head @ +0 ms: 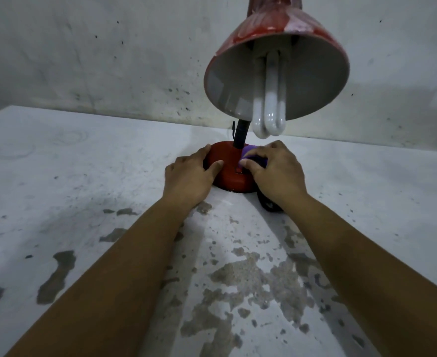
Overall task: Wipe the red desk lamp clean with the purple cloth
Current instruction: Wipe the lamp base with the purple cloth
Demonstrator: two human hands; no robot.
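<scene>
Red desk lamp (234,173) with round base stands on worn white-painted desk (83,176), near far wall. Left hand (190,177) rests on base's left side, fingers (213,167) straight, thumb lying across top. Right hand (274,168) presses small purple cloth (248,152) onto base's right side beside black stem (240,134), fingers curled over cloth. Red cone shade (276,65) with white tube bulb (270,109) hangs above hands.

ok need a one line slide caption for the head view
Left hand steadies the red desk lamp's base while the right hand presses the purple cloth onto it, beneath the lampshade.
</scene>
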